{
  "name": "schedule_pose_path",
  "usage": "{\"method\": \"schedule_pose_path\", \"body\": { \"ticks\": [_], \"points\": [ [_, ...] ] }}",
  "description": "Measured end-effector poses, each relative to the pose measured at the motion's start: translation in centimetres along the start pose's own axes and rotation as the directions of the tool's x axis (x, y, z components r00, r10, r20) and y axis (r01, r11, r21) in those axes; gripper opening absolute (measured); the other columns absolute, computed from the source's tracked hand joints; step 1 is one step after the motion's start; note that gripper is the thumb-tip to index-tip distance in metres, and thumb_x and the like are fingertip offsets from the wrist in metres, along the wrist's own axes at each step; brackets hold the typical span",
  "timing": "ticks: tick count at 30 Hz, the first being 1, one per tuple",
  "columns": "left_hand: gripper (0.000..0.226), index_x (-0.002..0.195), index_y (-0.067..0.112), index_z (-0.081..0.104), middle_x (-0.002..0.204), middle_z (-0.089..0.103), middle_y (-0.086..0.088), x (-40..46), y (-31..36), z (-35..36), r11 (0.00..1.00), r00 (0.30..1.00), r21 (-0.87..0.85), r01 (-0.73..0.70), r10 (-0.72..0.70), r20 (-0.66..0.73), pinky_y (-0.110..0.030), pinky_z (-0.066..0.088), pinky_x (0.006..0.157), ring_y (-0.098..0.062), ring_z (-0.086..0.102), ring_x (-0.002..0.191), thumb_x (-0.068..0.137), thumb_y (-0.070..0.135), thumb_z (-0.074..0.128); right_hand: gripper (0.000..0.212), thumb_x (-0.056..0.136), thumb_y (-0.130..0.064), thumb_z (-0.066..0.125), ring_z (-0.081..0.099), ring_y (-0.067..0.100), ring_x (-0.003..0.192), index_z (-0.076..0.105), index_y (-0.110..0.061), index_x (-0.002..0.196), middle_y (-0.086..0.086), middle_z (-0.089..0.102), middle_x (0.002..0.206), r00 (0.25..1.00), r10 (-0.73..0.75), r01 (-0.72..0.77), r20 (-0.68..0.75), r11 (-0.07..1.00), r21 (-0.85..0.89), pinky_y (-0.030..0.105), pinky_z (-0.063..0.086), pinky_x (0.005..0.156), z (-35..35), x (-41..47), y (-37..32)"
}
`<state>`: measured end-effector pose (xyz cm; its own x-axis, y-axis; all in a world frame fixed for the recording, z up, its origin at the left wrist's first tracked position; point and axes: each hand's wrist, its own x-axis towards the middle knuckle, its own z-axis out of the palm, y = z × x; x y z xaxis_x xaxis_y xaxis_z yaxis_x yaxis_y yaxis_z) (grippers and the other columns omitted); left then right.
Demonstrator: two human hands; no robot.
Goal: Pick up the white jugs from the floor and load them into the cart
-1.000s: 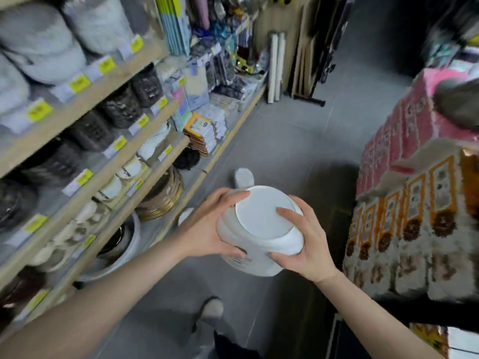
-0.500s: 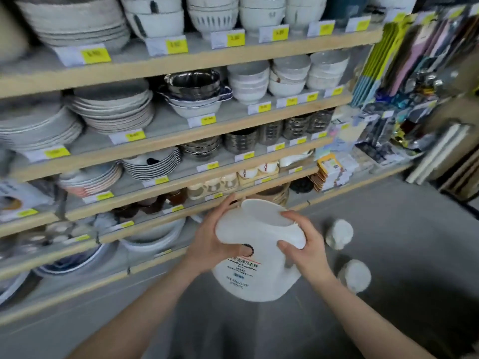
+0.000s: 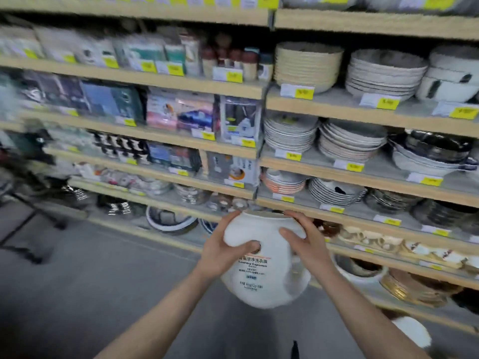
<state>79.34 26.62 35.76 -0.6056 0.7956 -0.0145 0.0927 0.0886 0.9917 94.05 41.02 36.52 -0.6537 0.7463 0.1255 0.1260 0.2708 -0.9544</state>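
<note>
Gripping a white jug (image 3: 261, 270) from both sides, the left hand (image 3: 223, 251) and right hand (image 3: 302, 242) hold it in the air above the grey floor (image 3: 77, 294), fingers curled round its upper part. Shelves (image 3: 363, 177) of stacked plates (image 3: 290, 136) and bowls stand behind. Another jug (image 3: 412, 331) lies on the floor at lower right.

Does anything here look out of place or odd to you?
Yes, mildly. One white jug sits on the aisle floor at lower right, below the crockery shelves. The left hand and right hand hold another jug upside down, printing toward the camera. Nothing looks spilled or broken.
</note>
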Motion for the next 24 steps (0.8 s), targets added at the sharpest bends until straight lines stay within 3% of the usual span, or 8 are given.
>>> {"method": "schedule_pose_path", "body": {
  "ticks": [3,5,8,15,20,24],
  "points": [
    [0.077,0.115,0.043,0.053,0.104,0.064,0.028,-0.6,-1.1,-7.4,0.999,0.991,-0.027,0.018,-0.021,-0.129,-0.018,0.049,0.088,0.006,0.061,0.098,0.044,0.051,0.08,0.044,0.055,-0.064,0.062,0.057,0.007,0.105,0.055,-0.052,0.097,-0.018,0.06,0.112,0.996,-0.025,0.032,0.087,0.997,-0.071,0.036,0.047,0.094,8.0,2.7,-1.7],
    [0.078,0.118,0.044,0.054,0.113,0.064,0.019,-0.9,-1.8,-11.8,0.999,0.974,-0.019,0.032,-0.035,-0.222,-0.026,0.05,0.093,0.0,0.061,0.104,0.045,0.053,0.082,0.048,0.051,-0.066,0.062,0.057,0.013,0.108,0.055,-0.053,0.096,-0.013,0.06,0.115,0.986,-0.052,0.066,0.156,0.994,-0.088,0.041,0.046,0.095,12.8,4.3,-2.7],
    [0.074,0.117,0.05,0.053,0.113,0.065,0.014,-0.9,-3.2,-17.7,0.999,0.938,-0.014,0.05,-0.051,-0.342,-0.037,0.051,0.095,-0.007,0.062,0.106,0.049,0.052,0.083,0.054,0.046,-0.064,0.065,0.058,0.013,0.104,0.056,-0.053,0.098,-0.011,0.06,0.115,0.959,-0.067,0.092,0.276,0.992,-0.082,0.041,0.049,0.091,19.2,6.6,-4.4],
    [0.067,0.109,0.049,0.055,0.103,0.067,0.019,1.7,-5.9,-29.7,0.993,0.828,-0.019,0.118,-0.109,-0.55,-0.038,0.051,0.093,-0.005,0.063,0.101,0.047,0.054,0.08,0.057,0.044,-0.061,0.066,0.059,0.008,0.098,0.057,-0.044,0.098,-0.013,0.061,0.107,0.843,-0.087,0.106,0.531,0.994,-0.007,0.03,0.05,0.081,32.8,13.3,-7.0],
    [0.069,0.111,0.045,0.056,0.106,0.066,0.018,4.5,-6.9,-38.6,0.989,0.718,-0.042,0.142,-0.132,-0.684,-0.039,0.052,0.093,-0.005,0.063,0.101,0.049,0.054,0.082,0.053,0.05,-0.061,0.07,0.061,0.012,0.099,0.059,-0.043,0.099,-0.012,0.064,0.106,0.732,-0.132,0.128,0.668,0.99,0.056,0.043,0.052,0.087,43.8,19.7,-8.6],
    [0.065,0.11,0.047,0.056,0.105,0.066,0.019,5.5,-7.3,-45.5,0.986,0.633,-0.044,0.16,-0.137,-0.762,-0.039,0.053,0.09,-0.006,0.064,0.101,0.051,0.053,0.082,0.058,0.048,-0.061,0.07,0.059,0.011,0.102,0.058,-0.042,0.103,-0.013,0.062,0.109,0.631,-0.162,0.153,0.758,0.985,0.083,0.044,0.05,0.091,52.7,23.3,-10.5]
  ]
}}
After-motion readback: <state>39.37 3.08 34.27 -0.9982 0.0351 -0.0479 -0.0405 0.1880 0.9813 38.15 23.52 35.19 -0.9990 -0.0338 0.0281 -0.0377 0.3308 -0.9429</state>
